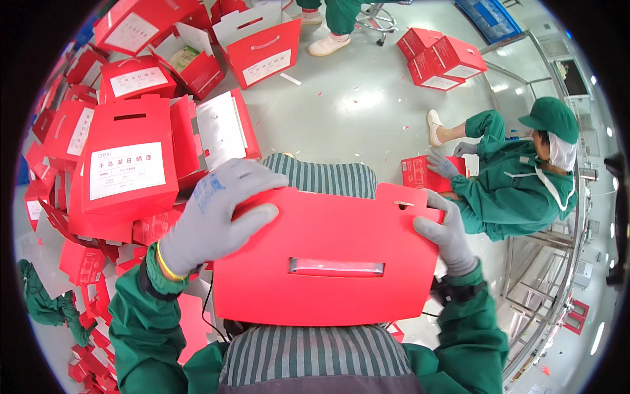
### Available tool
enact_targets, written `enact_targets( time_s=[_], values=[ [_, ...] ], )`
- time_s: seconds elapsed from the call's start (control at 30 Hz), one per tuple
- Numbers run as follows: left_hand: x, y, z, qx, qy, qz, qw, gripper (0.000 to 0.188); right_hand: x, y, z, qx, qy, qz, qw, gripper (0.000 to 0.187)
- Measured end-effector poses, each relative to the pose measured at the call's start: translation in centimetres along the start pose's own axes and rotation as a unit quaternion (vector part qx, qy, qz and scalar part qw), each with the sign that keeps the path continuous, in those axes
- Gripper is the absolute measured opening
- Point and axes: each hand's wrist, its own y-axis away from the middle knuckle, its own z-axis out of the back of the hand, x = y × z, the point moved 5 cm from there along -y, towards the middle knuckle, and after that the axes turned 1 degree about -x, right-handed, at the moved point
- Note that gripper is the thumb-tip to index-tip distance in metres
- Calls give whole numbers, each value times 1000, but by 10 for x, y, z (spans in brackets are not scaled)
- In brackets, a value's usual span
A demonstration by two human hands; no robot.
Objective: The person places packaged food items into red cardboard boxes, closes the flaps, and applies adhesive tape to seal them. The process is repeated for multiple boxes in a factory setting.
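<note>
The red cardboard carton [328, 262], with a slot-shaped handle cut-out in its near panel, sits on the person's lap over a striped apron [315, 358], central in the view. The left hand [213, 217], in a grey glove, lies flat across the carton's upper left corner, fingers together and pressing on the top flap. The right hand [443, 233], also grey-gloved, is clamped on the carton's upper right edge, fingers curled over it. To the left, a heap of identical red cartons with white labels [128, 167] is stacked, several with flaps open. On the right, a co-worker in green overalls and cap [518, 177] sits on the grey floor [354, 98] and holds 1 small red carton [426, 172]. 2 more red cartons [443, 60] lie beyond.
</note>
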Motion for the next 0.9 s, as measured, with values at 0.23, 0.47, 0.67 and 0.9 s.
enact_targets(
  time_s=[0.23,0.47,0.67,0.9],
  values=[
    [-36,-31,-2,54,-168,-125,976,37,-22,62,-18,-77,-10,77,994,30],
    [-80,-44,-75,163,-68,17,984,41,-26,63,4,-149,111,163,969,34],
    [-83,-46,-75,168,7,28,985,37,-34,55,9,80,-50,58,994,39],
    [-83,-47,-72,182,39,42,982,41,-33,49,15,153,50,100,982,49]
  ],
)
